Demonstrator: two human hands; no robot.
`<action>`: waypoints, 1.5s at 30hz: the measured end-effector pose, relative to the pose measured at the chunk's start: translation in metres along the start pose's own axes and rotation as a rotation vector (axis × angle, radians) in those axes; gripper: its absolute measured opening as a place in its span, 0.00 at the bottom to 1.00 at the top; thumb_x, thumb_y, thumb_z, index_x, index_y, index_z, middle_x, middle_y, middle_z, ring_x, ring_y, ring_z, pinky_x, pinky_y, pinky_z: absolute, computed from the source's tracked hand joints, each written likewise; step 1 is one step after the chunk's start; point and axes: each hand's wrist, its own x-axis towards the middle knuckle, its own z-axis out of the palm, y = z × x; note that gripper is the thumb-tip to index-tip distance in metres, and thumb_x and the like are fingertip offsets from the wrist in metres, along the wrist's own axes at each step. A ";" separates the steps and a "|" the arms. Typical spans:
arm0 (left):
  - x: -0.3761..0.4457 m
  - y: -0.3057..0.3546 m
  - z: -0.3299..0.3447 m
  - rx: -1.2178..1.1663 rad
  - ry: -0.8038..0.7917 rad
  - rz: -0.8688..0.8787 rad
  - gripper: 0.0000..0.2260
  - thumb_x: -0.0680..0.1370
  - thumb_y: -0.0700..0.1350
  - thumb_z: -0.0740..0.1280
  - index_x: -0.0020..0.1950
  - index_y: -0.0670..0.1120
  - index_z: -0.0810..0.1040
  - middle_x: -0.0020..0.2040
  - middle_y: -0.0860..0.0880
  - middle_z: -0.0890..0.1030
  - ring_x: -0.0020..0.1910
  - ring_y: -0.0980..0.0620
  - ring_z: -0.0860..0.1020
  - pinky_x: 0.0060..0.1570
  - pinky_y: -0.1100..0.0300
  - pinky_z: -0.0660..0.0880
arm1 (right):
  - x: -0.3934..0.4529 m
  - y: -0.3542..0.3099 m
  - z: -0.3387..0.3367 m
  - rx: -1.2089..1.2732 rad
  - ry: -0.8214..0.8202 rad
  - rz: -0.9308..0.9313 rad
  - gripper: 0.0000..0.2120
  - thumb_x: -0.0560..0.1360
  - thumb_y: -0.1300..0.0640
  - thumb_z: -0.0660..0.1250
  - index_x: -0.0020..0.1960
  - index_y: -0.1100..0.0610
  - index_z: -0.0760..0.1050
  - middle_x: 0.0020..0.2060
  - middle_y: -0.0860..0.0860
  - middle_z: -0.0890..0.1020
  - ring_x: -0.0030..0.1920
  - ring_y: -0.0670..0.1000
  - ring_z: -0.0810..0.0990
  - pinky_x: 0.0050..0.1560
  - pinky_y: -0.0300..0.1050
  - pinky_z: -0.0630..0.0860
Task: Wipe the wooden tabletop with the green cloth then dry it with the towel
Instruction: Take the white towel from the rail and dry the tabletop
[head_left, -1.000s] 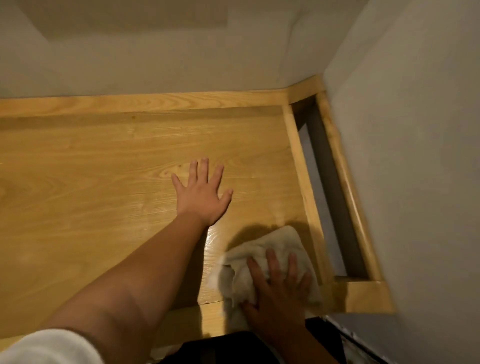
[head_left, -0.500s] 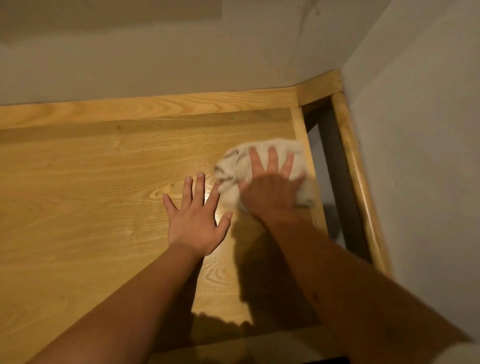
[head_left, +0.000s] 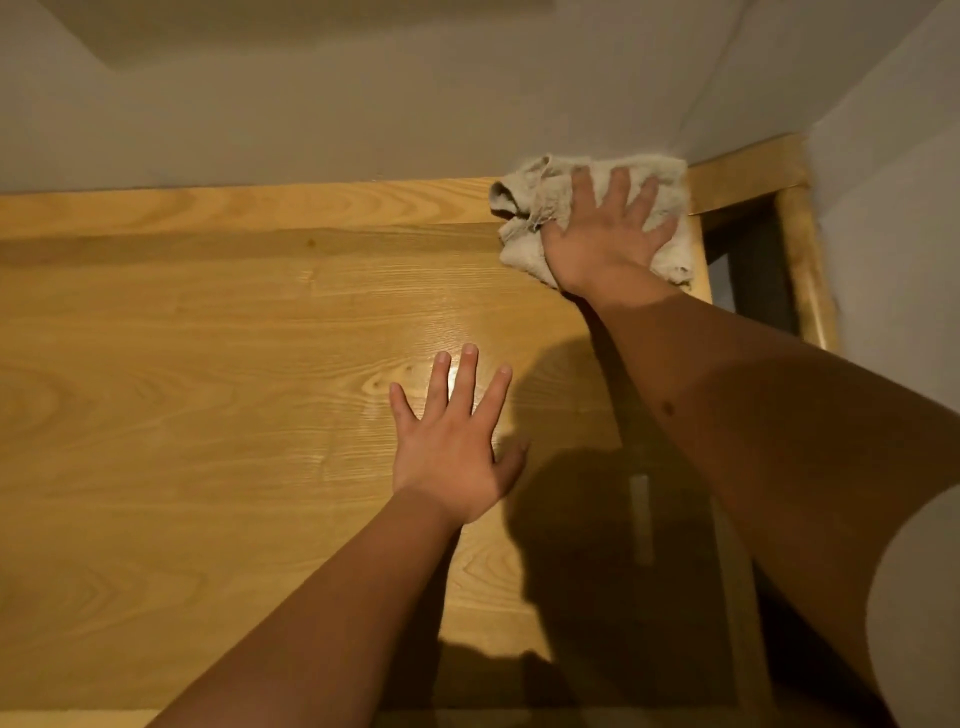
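Setting: corner of pale grey plaster walls (head_left: 363, 104), dim warm light, hard shadows from both arms.
Surface: light-grained wooden tabletop (head_left: 208, 389) with a raised wooden ledge (head_left: 260, 205) along the back wall and a dark open gap (head_left: 753, 270) at the right end.
Towel: crumpled off-white terry towel (head_left: 524, 197), bunched at the far right corner, lying partly on the ledge and touching the back wall.
Right hand (head_left: 608, 234): flat on the towel, fingers straight and spread, pressing down, not curled round the fabric.
Left hand (head_left: 452, 447): palm down on bare wood near the middle, fingers splayed, holding nothing, apparently bracing the reach.
Green cloth: nowhere in view.
Done, as a judgement: wet wiping likely over, since the towel is the thing in use; a glossy sheen beside the left fingertips, either damp or plain glare, cannot tell which.
In hand: drying pass at the far right corner.
Left: probably the wide stretch of tabletop on the left and the near edge; no visible sign of either being dried.
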 end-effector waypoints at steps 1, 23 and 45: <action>0.000 0.000 0.000 0.004 -0.001 -0.005 0.34 0.78 0.70 0.45 0.81 0.59 0.43 0.83 0.49 0.41 0.81 0.44 0.38 0.70 0.28 0.39 | -0.008 0.006 0.001 -0.001 0.001 -0.037 0.36 0.73 0.34 0.46 0.78 0.43 0.44 0.80 0.54 0.46 0.77 0.66 0.40 0.68 0.75 0.42; -0.001 0.004 0.001 0.036 0.057 -0.015 0.34 0.77 0.70 0.45 0.81 0.59 0.46 0.84 0.49 0.45 0.81 0.44 0.42 0.71 0.27 0.44 | -0.419 0.134 0.074 0.016 0.010 -0.078 0.40 0.70 0.30 0.60 0.78 0.45 0.59 0.77 0.56 0.62 0.75 0.67 0.59 0.67 0.74 0.56; -0.151 -0.019 0.022 -0.056 -0.046 0.367 0.37 0.79 0.65 0.50 0.82 0.44 0.51 0.82 0.42 0.46 0.81 0.41 0.47 0.76 0.45 0.43 | -0.448 0.140 0.079 -0.047 -0.093 -0.126 0.41 0.68 0.31 0.59 0.76 0.47 0.61 0.76 0.57 0.62 0.73 0.68 0.59 0.64 0.75 0.58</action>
